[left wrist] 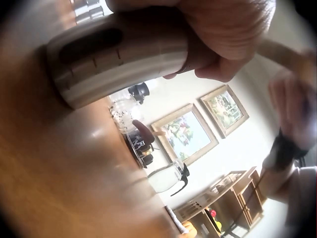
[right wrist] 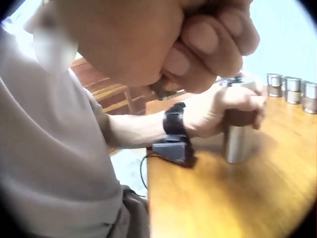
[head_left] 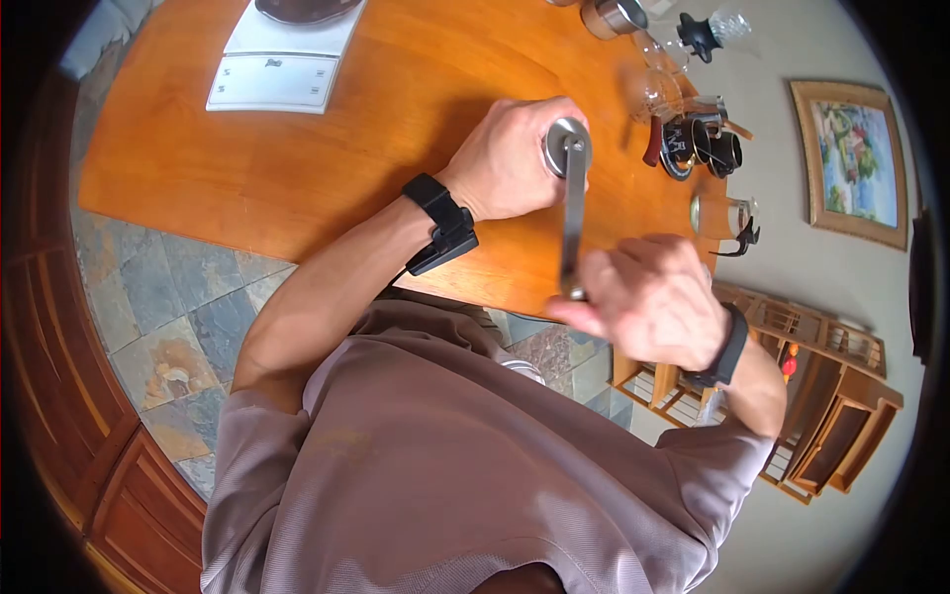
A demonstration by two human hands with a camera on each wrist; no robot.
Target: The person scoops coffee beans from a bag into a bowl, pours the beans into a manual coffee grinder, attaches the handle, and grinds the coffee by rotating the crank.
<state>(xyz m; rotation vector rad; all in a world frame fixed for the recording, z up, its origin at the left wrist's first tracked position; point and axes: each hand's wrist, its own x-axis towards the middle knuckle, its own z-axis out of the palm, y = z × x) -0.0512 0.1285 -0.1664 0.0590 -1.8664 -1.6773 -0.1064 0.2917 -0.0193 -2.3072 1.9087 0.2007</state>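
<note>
A hand coffee grinder (head_left: 567, 139) with a steel body stands upright, its base right at the wooden table top (head_left: 396, 89). My left hand (head_left: 510, 163) wraps round its upper part, over a dark band that the right wrist view shows. In the left wrist view, the grinder's lower body (left wrist: 129, 64) has a dark oval window and short scale marks. From its top, the metal crank arm (head_left: 573, 208) reaches toward me. My right hand (head_left: 653, 297), slightly blurred, grips the crank's end with curled fingers; the knob is mostly hidden inside the hand.
Toward the far left of the table lies a white scale (head_left: 269, 87) with a dark round object (head_left: 302, 8) on it. Along the right edge stand a glass jug (head_left: 727, 215), black cups (head_left: 725, 150) and glassware. Several metal canisters (right wrist: 292, 90) line the table beyond the grinder.
</note>
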